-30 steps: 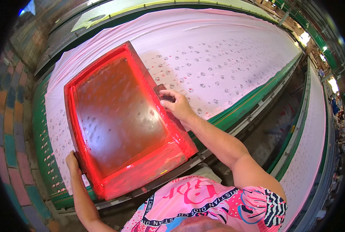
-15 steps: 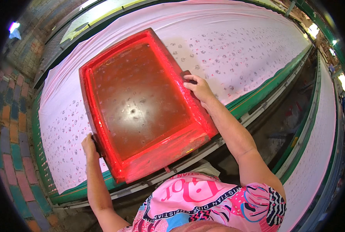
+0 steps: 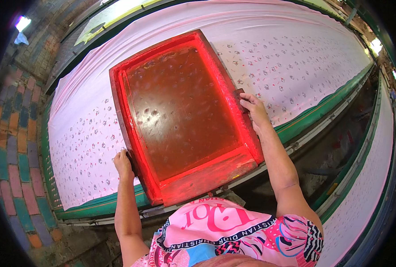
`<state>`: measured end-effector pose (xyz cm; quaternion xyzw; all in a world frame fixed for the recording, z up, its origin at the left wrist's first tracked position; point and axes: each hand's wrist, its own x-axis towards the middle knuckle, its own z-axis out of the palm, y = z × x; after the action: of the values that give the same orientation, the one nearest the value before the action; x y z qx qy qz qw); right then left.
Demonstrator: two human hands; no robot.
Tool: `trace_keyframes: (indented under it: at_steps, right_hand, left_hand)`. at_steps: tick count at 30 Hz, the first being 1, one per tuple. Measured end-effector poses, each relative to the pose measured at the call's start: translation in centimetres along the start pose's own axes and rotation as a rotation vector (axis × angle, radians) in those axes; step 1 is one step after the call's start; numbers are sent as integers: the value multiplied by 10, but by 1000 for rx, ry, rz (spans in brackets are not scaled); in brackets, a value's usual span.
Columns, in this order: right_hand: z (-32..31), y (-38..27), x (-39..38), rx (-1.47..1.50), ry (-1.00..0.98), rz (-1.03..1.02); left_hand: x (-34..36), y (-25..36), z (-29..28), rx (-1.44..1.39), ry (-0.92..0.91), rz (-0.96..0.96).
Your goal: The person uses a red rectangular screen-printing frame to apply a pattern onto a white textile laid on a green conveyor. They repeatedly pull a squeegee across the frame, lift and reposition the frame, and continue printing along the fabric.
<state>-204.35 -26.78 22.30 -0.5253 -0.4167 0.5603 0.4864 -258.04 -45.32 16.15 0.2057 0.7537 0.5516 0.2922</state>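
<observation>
A large silk-screen printing frame (image 3: 184, 115) with red-coated sides and a dark brown mesh panel spans the space between my hands. My left hand (image 3: 124, 164) closes round a dark grip on its left side, near the lower corner. On the right side, my right hand (image 3: 254, 110) holds a similar dark block, fingers curled over its top. Beneath the frame spreads pale pink fabric (image 3: 84, 147), printed with small grey motifs and red flecks. The frame hides the cloth under it, and I cannot tell whether it touches the cloth.
The fabric covers a long table with a green edge (image 3: 304, 122). Another long table (image 3: 362, 200) with pale cloth runs along the right, past a dark gap. Multicoloured paving bricks (image 3: 24, 178) lie at the left. Farther back is a table edged with yellow (image 3: 91, 38).
The printing frame has shifted to the right across the view, turning slightly upright. Both hands have travelled with it, keeping their holds on its sides.
</observation>
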Motion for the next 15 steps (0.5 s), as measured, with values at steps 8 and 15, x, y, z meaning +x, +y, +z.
trace_keyframes:
  at_steps: [8,15]
  right_hand:
    - [-42,-1,7,-26,-27,-1]
    - [-1,-8,-90,-1164,-90,-880]
  left_hand:
    - [-37,33,42,74,27,15]
    - [-12,-3,28,147,50,55]
